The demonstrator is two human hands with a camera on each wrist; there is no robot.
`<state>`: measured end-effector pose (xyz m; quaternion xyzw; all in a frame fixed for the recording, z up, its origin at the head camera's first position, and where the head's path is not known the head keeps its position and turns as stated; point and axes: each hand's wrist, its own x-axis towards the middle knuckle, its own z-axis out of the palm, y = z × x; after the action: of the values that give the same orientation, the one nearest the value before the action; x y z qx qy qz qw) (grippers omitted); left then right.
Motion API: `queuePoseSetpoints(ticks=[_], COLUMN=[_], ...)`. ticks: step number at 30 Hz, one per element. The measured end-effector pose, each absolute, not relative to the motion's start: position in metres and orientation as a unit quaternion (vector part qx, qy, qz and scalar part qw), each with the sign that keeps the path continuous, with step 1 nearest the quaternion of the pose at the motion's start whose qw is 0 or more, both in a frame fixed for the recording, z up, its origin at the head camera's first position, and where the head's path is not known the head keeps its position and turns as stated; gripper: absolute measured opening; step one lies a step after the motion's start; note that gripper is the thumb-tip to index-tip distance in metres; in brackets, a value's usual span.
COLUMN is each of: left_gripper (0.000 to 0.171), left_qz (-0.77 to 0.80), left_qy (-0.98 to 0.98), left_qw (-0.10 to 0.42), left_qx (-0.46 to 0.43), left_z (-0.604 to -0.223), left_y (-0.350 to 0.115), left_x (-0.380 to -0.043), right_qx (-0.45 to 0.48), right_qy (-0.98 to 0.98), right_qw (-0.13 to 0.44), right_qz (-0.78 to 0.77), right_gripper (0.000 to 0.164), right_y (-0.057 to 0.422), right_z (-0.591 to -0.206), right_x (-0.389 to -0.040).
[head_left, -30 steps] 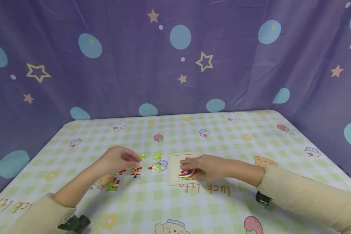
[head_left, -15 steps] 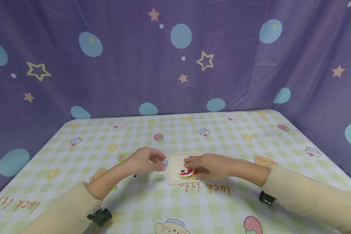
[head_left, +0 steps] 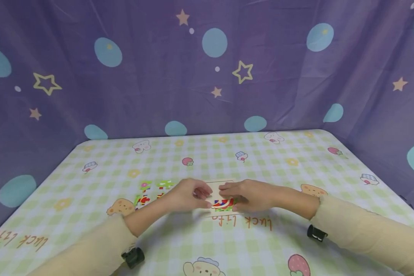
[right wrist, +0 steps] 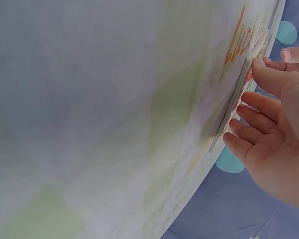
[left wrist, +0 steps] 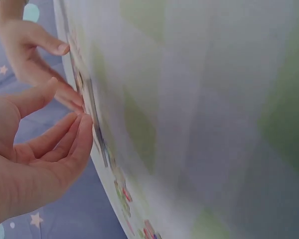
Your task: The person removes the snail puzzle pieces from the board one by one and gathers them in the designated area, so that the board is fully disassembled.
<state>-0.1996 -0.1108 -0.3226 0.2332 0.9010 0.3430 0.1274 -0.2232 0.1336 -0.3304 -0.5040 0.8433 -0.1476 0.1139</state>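
A wooden puzzle tray lies flat on the table between my hands, with red, blue, white and green picture pieces along its near side. My left hand reaches over the tray's left side. Its thumb and fingertips stand apart, close to the pieces, and nothing shows between them in the left wrist view. From the right, my right hand rests on the tray. In the right wrist view its fingers are spread and loosely bent along the tray, the thumb right at the near edge.
Several loose puzzle pieces lie left of the tray, partly hidden behind my left hand and forearm. The table wears a green-and-white checked cloth. A purple curtain with stars hangs behind the far edge.
My left hand has moved right from the loose pieces to the tray, uncovering some pieces and hiding others. My right hand stays on the tray almost unmoved.
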Motion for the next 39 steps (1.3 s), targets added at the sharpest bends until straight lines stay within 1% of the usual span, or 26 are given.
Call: queuePoseSetpoints(ticks=[8, 13, 19, 25, 34, 39], left_gripper=[0.028, 0.023, 0.022, 0.021, 0.013, 0.009], left_qz=[0.331, 0.327, 0.318, 0.317, 0.348, 0.36], left_qy=[0.905, 0.903, 0.907, 0.909, 0.903, 0.903], left_qw=[0.139, 0.137, 0.131, 0.133, 0.125, 0.122], left_qx=[0.228, 0.241, 0.243, 0.235, 0.217, 0.202], left_z=[-0.323, -0.323, -0.325, -0.325, -0.324, -0.326], left_y=[-0.098, -0.091, -0.087, -0.084, -0.083, -0.079], left_x=[-0.198, -0.198, -0.199, -0.2, -0.2, -0.201], right_qx=[-0.516, -0.509, -0.507, -0.506, -0.515, -0.508], right_qy=[0.841, 0.846, 0.847, 0.845, 0.839, 0.843], right_qw=[0.099, 0.106, 0.11, 0.108, 0.09, 0.093], right_qz=[-0.131, -0.115, -0.117, -0.133, -0.152, -0.152], right_gripper=[0.048, 0.05, 0.05, 0.047, 0.045, 0.045], right_y=[0.134, 0.133, 0.132, 0.132, 0.13, 0.129], right_z=[-0.327, -0.324, -0.325, -0.326, -0.328, -0.328], right_x=[-0.227, -0.229, -0.229, -0.228, -0.229, -0.228])
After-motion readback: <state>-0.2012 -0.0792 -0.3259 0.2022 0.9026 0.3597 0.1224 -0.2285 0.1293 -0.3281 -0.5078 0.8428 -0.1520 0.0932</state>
